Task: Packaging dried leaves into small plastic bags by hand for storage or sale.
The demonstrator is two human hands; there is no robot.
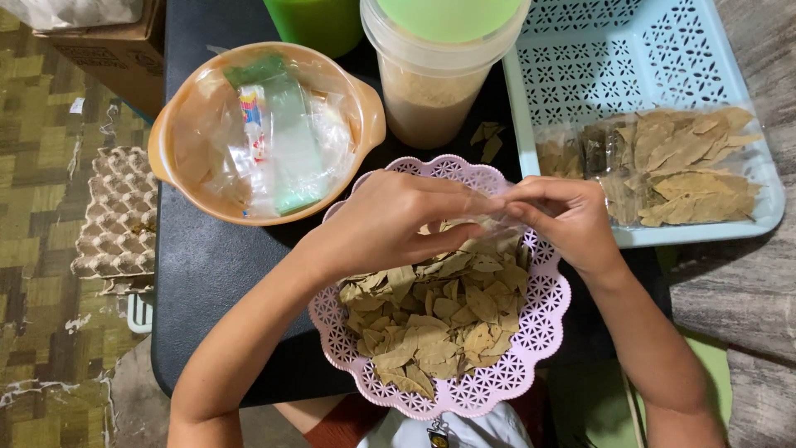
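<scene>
Item: small clear plastic bag (496,217), pinched between our hands directly over the far rim of the pink lattice basket (543,328). Our left hand (398,220) and right hand (564,220) meet fingertip to fingertip, both closed on the film; neither is nearer. The bag's long axis we cannot tell. Dried bay leaves (435,319) lie heaped just below and toward us. Filled packets (680,166) sit in the blue tray (580,75) to our right, spare bags in the orange bowl (369,116) to our left, on the dark tabletop (207,274).

Both hands, left hand (398,217) and right hand (564,220), on small clear bag (491,214) above pink basket (543,319).
</scene>
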